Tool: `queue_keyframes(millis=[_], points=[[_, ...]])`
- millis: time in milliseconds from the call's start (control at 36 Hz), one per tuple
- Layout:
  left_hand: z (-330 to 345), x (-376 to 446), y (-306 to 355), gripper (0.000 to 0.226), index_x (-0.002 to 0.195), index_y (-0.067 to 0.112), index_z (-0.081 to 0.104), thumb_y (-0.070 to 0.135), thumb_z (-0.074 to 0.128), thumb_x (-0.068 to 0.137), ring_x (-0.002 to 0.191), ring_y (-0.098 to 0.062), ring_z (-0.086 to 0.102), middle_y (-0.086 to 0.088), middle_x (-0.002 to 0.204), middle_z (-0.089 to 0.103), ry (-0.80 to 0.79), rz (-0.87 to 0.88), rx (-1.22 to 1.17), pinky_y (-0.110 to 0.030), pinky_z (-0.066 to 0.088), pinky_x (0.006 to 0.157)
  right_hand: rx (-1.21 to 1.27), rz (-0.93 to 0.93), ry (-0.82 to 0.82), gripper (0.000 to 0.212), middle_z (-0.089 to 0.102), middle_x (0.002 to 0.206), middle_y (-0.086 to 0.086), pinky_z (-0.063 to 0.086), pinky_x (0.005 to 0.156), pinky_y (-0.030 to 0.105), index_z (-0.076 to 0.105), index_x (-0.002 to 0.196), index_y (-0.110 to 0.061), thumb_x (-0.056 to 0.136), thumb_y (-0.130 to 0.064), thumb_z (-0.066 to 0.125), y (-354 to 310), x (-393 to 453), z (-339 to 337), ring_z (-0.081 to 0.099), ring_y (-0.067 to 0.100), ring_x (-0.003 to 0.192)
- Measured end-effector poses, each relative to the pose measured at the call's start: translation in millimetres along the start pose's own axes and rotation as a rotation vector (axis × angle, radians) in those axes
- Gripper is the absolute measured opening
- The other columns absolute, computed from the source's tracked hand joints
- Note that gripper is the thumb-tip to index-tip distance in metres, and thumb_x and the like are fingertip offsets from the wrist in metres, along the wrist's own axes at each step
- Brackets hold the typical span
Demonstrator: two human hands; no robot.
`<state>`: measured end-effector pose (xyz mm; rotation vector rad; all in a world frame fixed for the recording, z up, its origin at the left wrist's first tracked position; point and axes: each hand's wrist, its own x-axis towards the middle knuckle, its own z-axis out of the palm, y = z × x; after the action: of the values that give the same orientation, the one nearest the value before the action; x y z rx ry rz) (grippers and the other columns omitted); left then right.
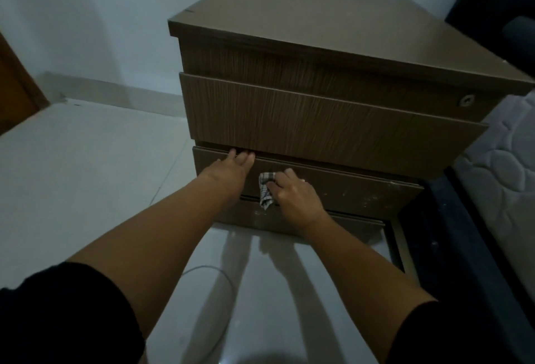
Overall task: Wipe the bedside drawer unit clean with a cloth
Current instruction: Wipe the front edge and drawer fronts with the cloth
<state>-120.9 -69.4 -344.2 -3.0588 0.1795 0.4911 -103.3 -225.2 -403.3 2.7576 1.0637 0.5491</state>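
Here the checked cloth (265,190) is lying bunched against the front of the drawer unit (318,120), about six o'clock on it, gripped by the curled right hand (292,192). At nine o'clock of it, the left hand (231,168) is reaching with straight fingers under the drawer edge above.

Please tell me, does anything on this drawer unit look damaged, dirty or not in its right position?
Pale specks dot the middle drawer front toward its right side. The top drawer stands out beyond the fronts below. The top panel has a small dark mark near its back-left corner.
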Motion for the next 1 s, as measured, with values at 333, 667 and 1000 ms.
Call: queue_keyframes(millis=[333, 667, 1000], points=[[-3, 0, 2, 0.088, 0.153, 0.014, -0.009, -0.002, 0.052, 0.09, 0.149, -0.025, -0.007, -0.002, 0.161, -0.008, -0.029, -0.009, -0.007, -0.039, 0.017, 0.121, 0.118, 0.089, -0.247, 0.011, 0.063, 0.075, 0.008, 0.046, 0.039, 0.024, 0.07, 0.06, -0.007, 0.056, -0.01, 0.08, -19, -5, 54, 0.065, 0.026, 0.074], [-9, -3, -5, 0.084, 0.154, 0.016, -0.002, -0.005, 0.048, 0.09, 0.15, -0.024, 0.001, -0.001, 0.162, -0.001, -0.038, -0.018, 0.002, -0.036, 0.015, 0.12, 0.153, 0.093, -0.105, 0.022, 0.064, 0.072, 0.004, 0.044, 0.038, 0.02, 0.074, 0.063, -0.01, 0.046, -0.011, 0.088, -18, -10, 16, 0.064, 0.023, 0.068], [-9, 8, 39, 0.076, 0.154, 0.012, -0.002, -0.005, 0.04, 0.093, 0.15, -0.025, 0.0, -0.001, 0.162, -0.004, 0.008, 0.117, 0.064, -0.04, 0.017, 0.121, 0.027, 0.108, 0.138, 0.024, 0.064, 0.078, 0.009, 0.046, 0.04, 0.026, 0.073, 0.08, -0.006, 0.059, -0.009, 0.083, 39, -24, -28, 0.052, 0.024, 0.08]])
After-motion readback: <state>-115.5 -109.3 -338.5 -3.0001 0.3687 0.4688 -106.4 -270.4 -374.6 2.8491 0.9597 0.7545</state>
